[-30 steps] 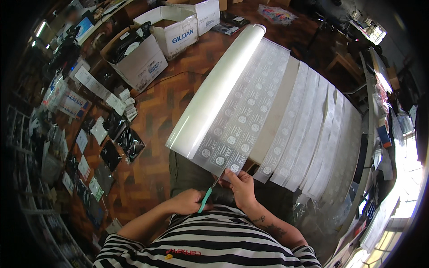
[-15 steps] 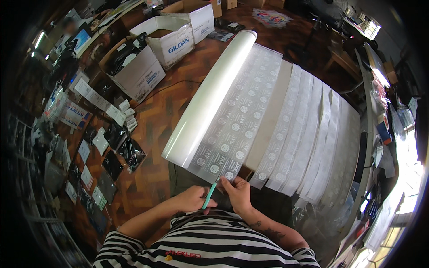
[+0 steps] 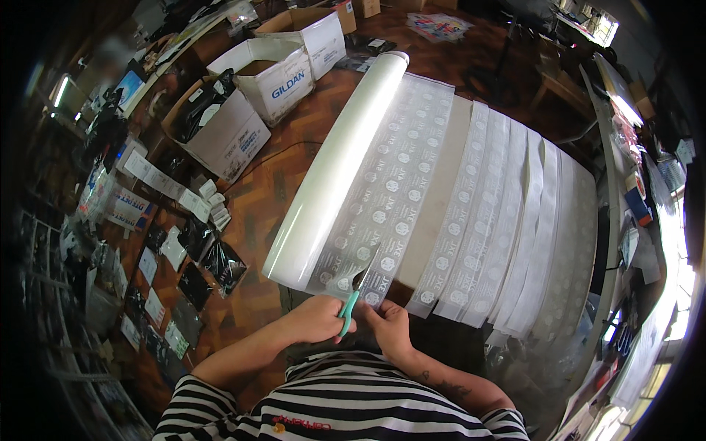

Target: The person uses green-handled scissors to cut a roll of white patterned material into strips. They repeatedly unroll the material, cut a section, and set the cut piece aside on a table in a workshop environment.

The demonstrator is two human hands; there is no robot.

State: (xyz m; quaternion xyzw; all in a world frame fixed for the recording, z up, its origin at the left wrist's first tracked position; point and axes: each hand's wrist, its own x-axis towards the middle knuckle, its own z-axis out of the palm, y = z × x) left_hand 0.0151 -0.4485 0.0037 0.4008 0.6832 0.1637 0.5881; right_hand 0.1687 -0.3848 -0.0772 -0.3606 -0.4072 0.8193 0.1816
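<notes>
My left hand is closed around the teal handle of a pair of scissors. The blades reach into the near edge of a translucent film sheet printed with rows of white emblems, and a slit runs up from them. Just right of the slit, my right hand pinches the near corner of the film between thumb and fingers. The sheet unrolls from a thick glossy film roll on its left. Several cut film strips lie side by side to the right on the pale tabletop.
Open cardboard boxes stand on the wooden floor beyond the roll at left. Packets in black and clear plastic are spread on the floor at left. A cluttered bench runs along the right side.
The scissors have moved forward into the film from its near edge, and a slit has opened there. My right hand still holds the film corner, slightly lower. The view has shifted a little.
</notes>
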